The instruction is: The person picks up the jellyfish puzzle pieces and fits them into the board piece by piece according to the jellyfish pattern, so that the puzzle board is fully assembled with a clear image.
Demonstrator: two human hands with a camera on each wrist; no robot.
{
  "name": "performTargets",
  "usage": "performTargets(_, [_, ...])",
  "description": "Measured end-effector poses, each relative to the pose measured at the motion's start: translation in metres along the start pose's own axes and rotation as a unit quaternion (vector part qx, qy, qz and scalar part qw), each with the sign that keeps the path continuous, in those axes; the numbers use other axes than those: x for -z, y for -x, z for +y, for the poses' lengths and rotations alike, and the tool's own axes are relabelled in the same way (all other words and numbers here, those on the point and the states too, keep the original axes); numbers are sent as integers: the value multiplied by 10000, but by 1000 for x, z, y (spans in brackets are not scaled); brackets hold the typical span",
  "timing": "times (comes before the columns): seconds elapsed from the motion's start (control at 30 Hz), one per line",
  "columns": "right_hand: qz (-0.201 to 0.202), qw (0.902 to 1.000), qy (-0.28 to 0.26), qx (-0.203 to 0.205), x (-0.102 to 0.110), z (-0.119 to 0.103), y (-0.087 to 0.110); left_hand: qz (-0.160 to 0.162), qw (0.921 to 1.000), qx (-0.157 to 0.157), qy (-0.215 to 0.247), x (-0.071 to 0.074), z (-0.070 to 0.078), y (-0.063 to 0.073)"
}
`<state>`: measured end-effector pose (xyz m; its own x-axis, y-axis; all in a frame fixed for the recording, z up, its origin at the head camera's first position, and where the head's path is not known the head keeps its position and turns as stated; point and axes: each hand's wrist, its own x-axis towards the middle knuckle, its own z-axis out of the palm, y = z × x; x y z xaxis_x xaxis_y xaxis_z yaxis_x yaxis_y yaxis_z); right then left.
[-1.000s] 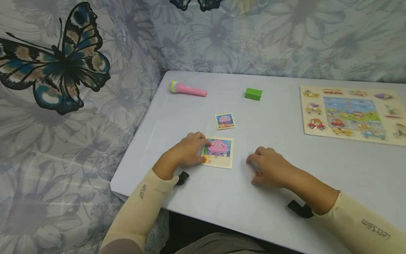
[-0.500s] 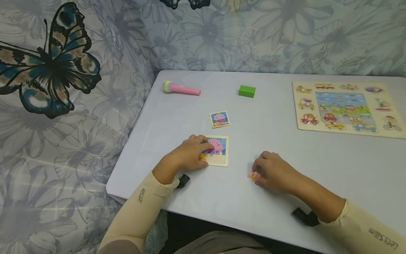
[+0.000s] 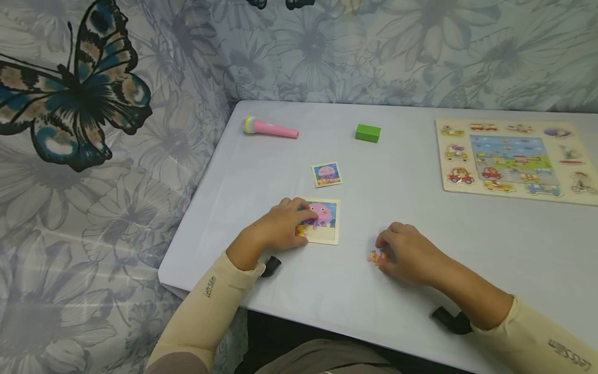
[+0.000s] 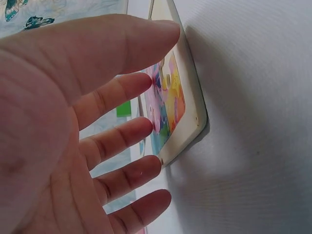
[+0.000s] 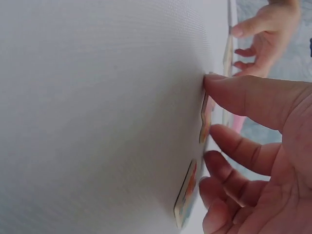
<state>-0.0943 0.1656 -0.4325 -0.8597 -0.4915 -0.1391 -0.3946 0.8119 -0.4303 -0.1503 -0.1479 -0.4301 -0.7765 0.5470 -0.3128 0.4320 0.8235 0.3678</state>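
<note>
My left hand [image 3: 282, 224] rests on the left side of a small wooden jellyfish puzzle [image 3: 325, 238]. Its index finger lies over the picture; in the left wrist view the thumb touches the puzzle's pale frame [image 4: 195, 105] and the fingers reach out fairly straight. Bare wood shows along the puzzle's lower right. To the right, my right hand [image 3: 413, 255] pinches a pink-and-yellow puzzle piece [image 3: 375, 258] at the tabletop, thumb at one end and index finger at the other. A second puzzle piece [image 5: 185, 195] lies beneath the curled fingers in the right wrist view, apart from them.
A small jellyfish picture card [image 3: 327, 174] lies behind the puzzle. Farther back are a pink toy microphone [image 3: 273, 129] and a green block [image 3: 368, 133]. At the right lies a vehicle puzzle board [image 3: 506, 193]. Walls border the white table [image 3: 224, 192] at left and back.
The right hand has closed its thumb and index finger on the puzzle piece, which now shows more. The left fingers have slid slightly farther over the jellyfish picture. The head view has shifted a little.
</note>
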Motion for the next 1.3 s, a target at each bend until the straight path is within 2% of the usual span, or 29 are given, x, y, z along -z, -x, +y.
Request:
performTargets(0.3, [54,10000,-32,-11,0,0,1,-24,10000,71,-31,0,1,-1])
performTargets(0.53, [273,9994,-215,37,2,-16,-9,-35,10000,26,-73,3,0,0])
performTargets(0.77, [512,9968,22,608,0,-45,-37,-10,9998,-57,-168,3,-3,-3])
performTargets(0.93, [570,9929,86,1040,-7,-61,-66,68,9997,37,-243,5,-4,-4])
performTargets(1.1, [386,9925,184,1142,-14,-70,-90,160,9999,52,-28,5,-6,-4])
performTargets(1.3, [151,9928,284,1151,-21,-77,-105,180,9995,88,231,4,-9,-4])
